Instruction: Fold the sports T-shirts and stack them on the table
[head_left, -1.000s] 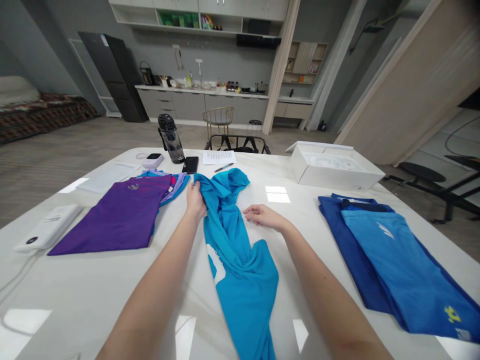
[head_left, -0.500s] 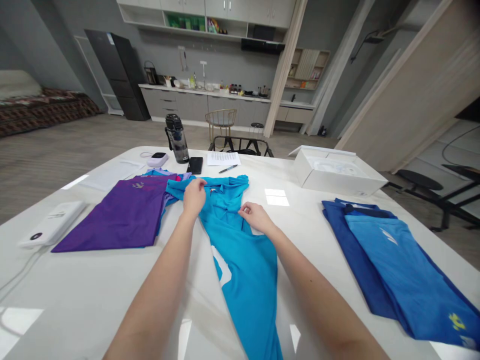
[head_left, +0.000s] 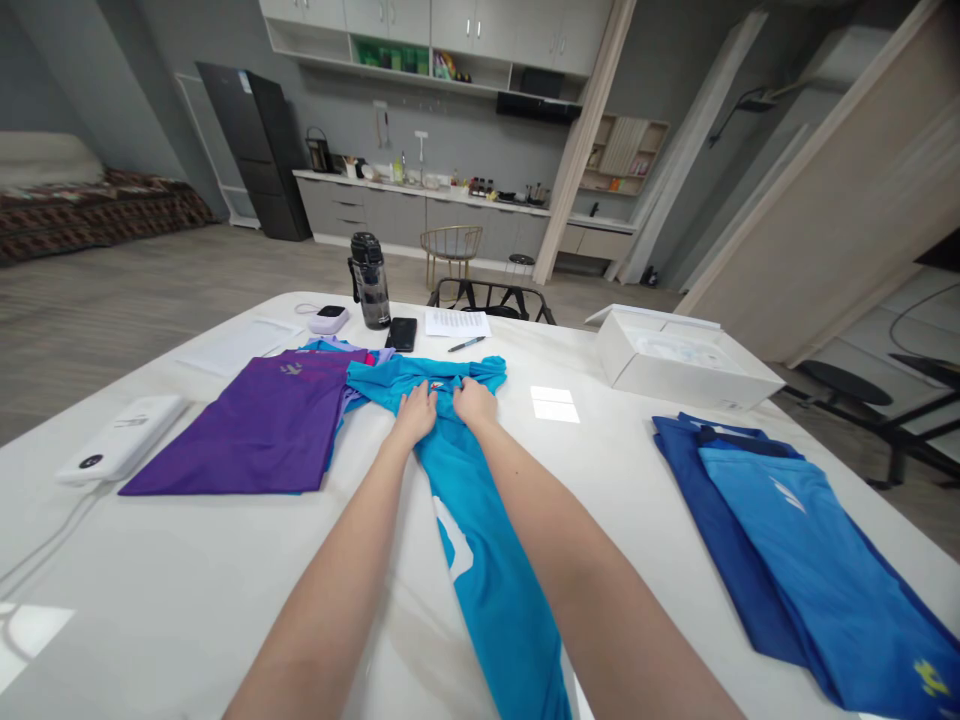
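A turquoise shirt (head_left: 480,560) lies lengthwise on the white table, folded narrow, with part of a white print along its left side. Its collar end points away from me, and a small label shows there. My left hand (head_left: 417,412) is closed on the cloth just left of the collar. Close beside it, my right hand (head_left: 474,402) has its fingers curled on the collar's right side, pinching the fabric. The fingertips of both hands are partly hidden in the folds.
Left of the shirt lies a folded purple shirt (head_left: 262,430) on other clothes, beside a white power bank (head_left: 124,438). Folded blue garments (head_left: 795,540) lie at right. Farther back are a water bottle (head_left: 370,285), phone (head_left: 402,334), pen (head_left: 466,344), paper (head_left: 457,323) and white box (head_left: 667,360).
My right hand has moved left and away from me to the collar. My left hand has shifted right and slightly nearer, so both are close together. The shirt's right side is drawn inward.
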